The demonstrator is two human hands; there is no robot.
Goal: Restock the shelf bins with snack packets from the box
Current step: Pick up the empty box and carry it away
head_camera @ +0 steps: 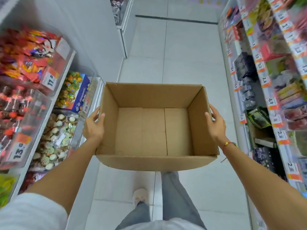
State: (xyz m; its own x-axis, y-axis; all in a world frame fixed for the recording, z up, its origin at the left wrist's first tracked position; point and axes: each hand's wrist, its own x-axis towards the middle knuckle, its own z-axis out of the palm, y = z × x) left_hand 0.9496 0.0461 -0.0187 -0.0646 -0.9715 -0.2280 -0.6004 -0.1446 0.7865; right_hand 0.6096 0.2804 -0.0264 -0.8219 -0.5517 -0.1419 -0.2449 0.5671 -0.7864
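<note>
One empty cardboard box (156, 130), carried by two hands over the aisle floor.
The left hand (93, 126) grips the box's left wall and the right hand (216, 126) its right wall, thumbs hooked over the rim. Three clear shelf bins (49, 117) of snack packets (28, 55) line the left side; price-tagged shelves (272, 80) line the right, over white floor tiles (182, 55).

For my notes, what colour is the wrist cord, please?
Red cord with a gold bead, head view.

One cardboard box (156, 128), two hands, left (93, 126) and right (216, 124), and one bracelet (226, 144).
</note>
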